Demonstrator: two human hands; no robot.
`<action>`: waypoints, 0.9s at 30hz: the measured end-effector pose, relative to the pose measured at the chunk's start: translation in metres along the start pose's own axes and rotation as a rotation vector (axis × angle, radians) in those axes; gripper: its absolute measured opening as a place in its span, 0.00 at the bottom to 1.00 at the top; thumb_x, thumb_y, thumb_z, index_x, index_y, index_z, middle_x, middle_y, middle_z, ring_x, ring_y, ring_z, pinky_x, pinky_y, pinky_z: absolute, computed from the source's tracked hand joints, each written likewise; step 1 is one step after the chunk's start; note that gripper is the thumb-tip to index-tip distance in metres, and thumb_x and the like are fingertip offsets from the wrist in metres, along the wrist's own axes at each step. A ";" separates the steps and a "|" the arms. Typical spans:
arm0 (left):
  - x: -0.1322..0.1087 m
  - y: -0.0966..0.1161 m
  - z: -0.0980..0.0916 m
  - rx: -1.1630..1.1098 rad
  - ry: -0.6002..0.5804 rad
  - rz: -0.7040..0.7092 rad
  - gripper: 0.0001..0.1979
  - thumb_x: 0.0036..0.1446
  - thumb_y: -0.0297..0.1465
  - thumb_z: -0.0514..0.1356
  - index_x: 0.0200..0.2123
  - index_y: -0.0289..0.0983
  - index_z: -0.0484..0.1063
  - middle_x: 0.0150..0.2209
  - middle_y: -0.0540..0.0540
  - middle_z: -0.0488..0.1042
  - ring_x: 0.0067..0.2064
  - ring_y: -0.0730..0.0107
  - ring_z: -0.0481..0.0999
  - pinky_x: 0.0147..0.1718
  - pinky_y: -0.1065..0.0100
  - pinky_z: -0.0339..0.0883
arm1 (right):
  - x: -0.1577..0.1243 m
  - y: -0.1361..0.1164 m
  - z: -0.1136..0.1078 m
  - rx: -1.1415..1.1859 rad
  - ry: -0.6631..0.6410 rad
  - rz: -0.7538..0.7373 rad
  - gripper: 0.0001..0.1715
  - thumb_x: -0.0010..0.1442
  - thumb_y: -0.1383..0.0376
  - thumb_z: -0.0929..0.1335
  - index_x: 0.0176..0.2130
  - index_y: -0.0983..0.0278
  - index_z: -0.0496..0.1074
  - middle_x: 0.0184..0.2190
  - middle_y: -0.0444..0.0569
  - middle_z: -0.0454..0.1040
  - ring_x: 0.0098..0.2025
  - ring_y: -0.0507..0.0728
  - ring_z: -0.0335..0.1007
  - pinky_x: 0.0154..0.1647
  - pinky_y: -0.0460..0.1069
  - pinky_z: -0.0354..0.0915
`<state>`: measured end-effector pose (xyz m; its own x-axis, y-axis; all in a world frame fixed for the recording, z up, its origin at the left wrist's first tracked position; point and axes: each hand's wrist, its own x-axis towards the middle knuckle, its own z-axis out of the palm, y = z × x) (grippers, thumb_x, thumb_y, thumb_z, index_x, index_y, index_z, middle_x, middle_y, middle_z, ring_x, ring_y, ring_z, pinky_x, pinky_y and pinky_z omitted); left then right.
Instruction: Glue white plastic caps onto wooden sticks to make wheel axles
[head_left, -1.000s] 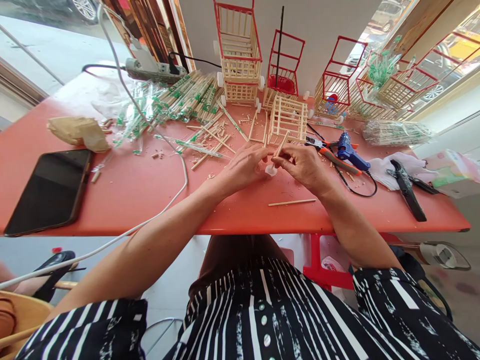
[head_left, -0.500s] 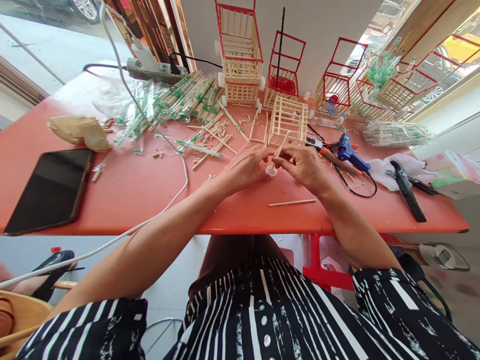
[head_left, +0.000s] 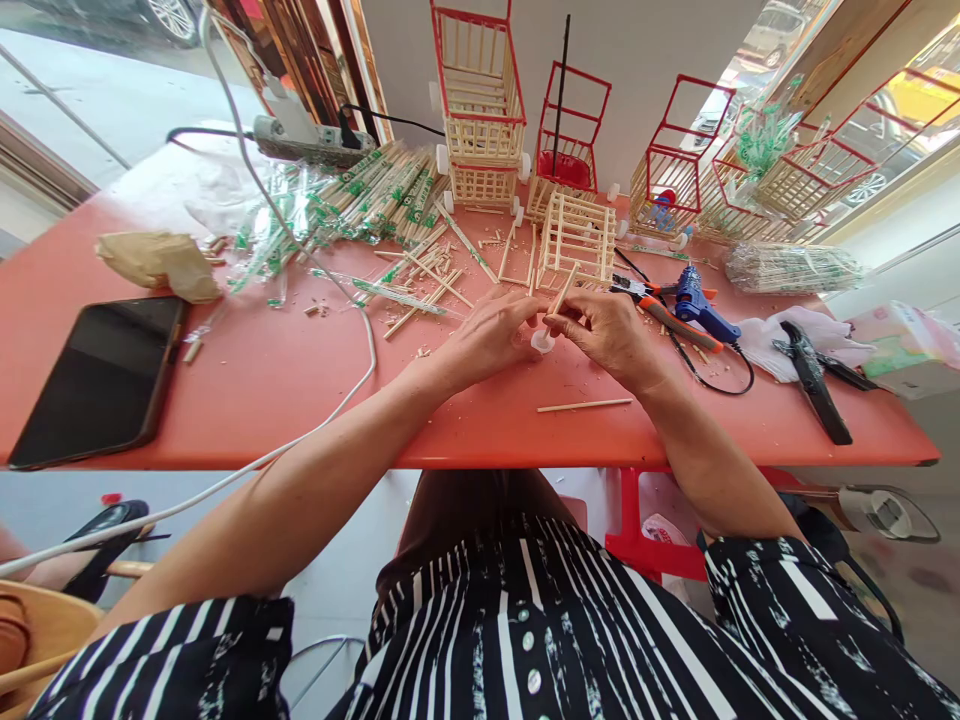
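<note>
A loose stick [head_left: 585, 405] lies near the front edge of the red table [head_left: 300, 400], and just behind it the left hand [head_left: 491, 335] pinches a small white wheel [head_left: 541, 342] while the right hand [head_left: 607, 330] grips the thin stick [head_left: 561, 290] in it, with a stick box [head_left: 576, 240] farther back.

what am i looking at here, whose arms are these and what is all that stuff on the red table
No machine here: one camera worn on a person's head looks down at their own bare arms. The right hand pinches a thin wooden stick; the left hand meets it at a small white round piece, though its grip is hard to see. On the red table lie a black phone, a blue glue gun, wrapped wooden sticks and an unpainted stick cage.
</note>
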<state>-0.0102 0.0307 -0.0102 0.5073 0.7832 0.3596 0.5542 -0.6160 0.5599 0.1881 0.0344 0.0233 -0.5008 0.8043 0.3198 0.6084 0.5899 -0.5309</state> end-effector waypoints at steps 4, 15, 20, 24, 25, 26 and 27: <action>0.001 0.001 0.001 -0.006 0.006 0.008 0.10 0.55 0.29 0.61 0.41 0.37 0.74 0.41 0.44 0.80 0.45 0.59 0.76 0.53 0.60 0.64 | 0.000 -0.001 0.000 -0.010 0.001 0.002 0.19 0.67 0.54 0.69 0.31 0.64 0.76 0.26 0.44 0.73 0.28 0.51 0.61 0.33 0.48 0.57; 0.001 0.004 0.002 -0.029 0.004 -0.010 0.08 0.55 0.28 0.60 0.40 0.37 0.75 0.40 0.44 0.80 0.45 0.59 0.78 0.50 0.62 0.65 | 0.000 -0.003 -0.001 -0.006 0.001 -0.001 0.13 0.66 0.60 0.69 0.31 0.64 0.75 0.26 0.44 0.72 0.28 0.51 0.61 0.33 0.48 0.57; 0.001 0.003 0.001 -0.025 -0.004 -0.003 0.10 0.55 0.28 0.61 0.41 0.37 0.75 0.42 0.44 0.80 0.47 0.59 0.78 0.51 0.63 0.65 | -0.001 -0.003 -0.001 0.005 0.010 -0.002 0.12 0.65 0.62 0.70 0.31 0.65 0.76 0.26 0.43 0.73 0.28 0.51 0.60 0.33 0.47 0.56; 0.000 0.002 0.001 -0.031 -0.003 0.003 0.10 0.55 0.28 0.61 0.42 0.36 0.75 0.42 0.44 0.80 0.47 0.59 0.78 0.52 0.62 0.65 | 0.000 -0.002 0.000 -0.001 0.018 -0.017 0.12 0.65 0.61 0.70 0.31 0.65 0.76 0.26 0.43 0.72 0.27 0.50 0.60 0.32 0.47 0.56; 0.000 0.002 0.002 -0.031 -0.005 0.004 0.11 0.55 0.29 0.62 0.43 0.36 0.75 0.42 0.44 0.80 0.47 0.59 0.77 0.53 0.62 0.65 | 0.000 -0.002 0.000 -0.004 0.023 -0.021 0.12 0.65 0.61 0.70 0.31 0.65 0.76 0.25 0.43 0.72 0.27 0.50 0.60 0.32 0.47 0.56; 0.000 0.002 0.002 -0.029 -0.005 0.003 0.11 0.55 0.29 0.62 0.43 0.36 0.76 0.43 0.44 0.81 0.47 0.59 0.77 0.53 0.61 0.65 | 0.000 -0.001 0.000 -0.006 0.027 -0.025 0.12 0.65 0.61 0.70 0.31 0.65 0.76 0.25 0.42 0.72 0.27 0.50 0.60 0.32 0.47 0.56; 0.000 0.002 0.002 -0.028 -0.004 0.000 0.12 0.55 0.29 0.62 0.43 0.36 0.76 0.43 0.44 0.81 0.47 0.59 0.77 0.53 0.61 0.65 | 0.000 -0.001 0.000 -0.007 0.027 -0.029 0.12 0.65 0.61 0.70 0.31 0.65 0.76 0.25 0.42 0.72 0.27 0.50 0.60 0.32 0.47 0.56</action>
<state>-0.0076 0.0297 -0.0106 0.5102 0.7826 0.3567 0.5351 -0.6135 0.5807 0.1878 0.0335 0.0236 -0.5014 0.7884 0.3564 0.5981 0.6134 -0.5157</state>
